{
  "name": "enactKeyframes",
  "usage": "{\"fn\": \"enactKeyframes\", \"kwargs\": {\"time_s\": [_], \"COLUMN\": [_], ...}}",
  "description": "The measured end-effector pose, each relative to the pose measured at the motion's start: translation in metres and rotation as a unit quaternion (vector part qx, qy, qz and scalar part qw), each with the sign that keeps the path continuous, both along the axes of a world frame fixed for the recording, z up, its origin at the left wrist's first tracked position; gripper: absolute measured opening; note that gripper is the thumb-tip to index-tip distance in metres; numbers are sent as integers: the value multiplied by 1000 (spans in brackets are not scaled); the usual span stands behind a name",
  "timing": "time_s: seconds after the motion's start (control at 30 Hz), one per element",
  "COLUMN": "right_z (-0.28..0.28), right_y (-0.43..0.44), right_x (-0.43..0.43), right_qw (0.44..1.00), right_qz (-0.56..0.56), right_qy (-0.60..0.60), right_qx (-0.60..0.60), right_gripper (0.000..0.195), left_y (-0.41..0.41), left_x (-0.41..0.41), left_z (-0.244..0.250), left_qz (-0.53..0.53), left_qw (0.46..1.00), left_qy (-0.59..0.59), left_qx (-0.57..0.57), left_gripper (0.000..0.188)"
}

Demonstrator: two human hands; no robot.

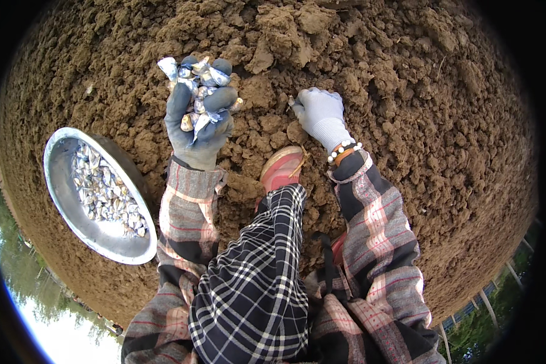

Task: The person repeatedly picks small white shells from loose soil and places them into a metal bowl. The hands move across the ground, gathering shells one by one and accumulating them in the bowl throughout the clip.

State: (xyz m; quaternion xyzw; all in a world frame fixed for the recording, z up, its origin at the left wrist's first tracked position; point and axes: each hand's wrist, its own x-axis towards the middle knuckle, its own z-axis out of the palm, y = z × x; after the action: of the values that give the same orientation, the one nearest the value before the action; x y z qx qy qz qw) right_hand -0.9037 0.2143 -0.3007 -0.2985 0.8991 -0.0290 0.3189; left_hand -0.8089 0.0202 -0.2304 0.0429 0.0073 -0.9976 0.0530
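Observation:
My left hand (pixel 199 136), in a glove with a dark-coated palm, is palm up with its fingers curled round a heap of whitish, blue-tinged cloves (pixel 200 93) that look like garlic. Some stick out past the fingertips. My right hand (pixel 319 111), in a pale grey knitted glove, is low over the loose soil (pixel 273 125), back upward. A small pale piece (pixel 291 100), apparently a clove, shows at its thumb and fingertips; the fingers' undersides are hidden. Left of my left forearm, an oval metal basin (pixel 113 252) holds many similar cloves (pixel 102 184).
Lumpy brown soil (pixel 414 113) spreads all round, with larger clods (pixel 295 38) ahead of my hands. My pink shoe (pixel 282 166) stands on it between my arms. A white-bead bracelet (pixel 344 150) circles my right wrist. Posts (pixel 488 309) and greenery lie at the lower right rim.

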Motion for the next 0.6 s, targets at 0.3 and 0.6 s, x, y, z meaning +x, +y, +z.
{"fn": "enactKeyframes", "kwargs": {"time_s": [0.3, 0.6], "right_z": [-6, 2], "right_y": [-17, -21], "right_x": [-43, -30], "right_qw": [970, 981], "right_qz": [-135, -65], "right_qy": [-193, -175], "right_qx": [66, 54], "right_gripper": [43, 35], "left_y": [5, 1], "left_x": [-3, -1], "left_z": [-1, 2], "left_qz": [-3, 10], "left_qw": [1000, 999], "left_qy": [-23, -47], "left_qx": [8, 5], "left_gripper": [29, 29]}}
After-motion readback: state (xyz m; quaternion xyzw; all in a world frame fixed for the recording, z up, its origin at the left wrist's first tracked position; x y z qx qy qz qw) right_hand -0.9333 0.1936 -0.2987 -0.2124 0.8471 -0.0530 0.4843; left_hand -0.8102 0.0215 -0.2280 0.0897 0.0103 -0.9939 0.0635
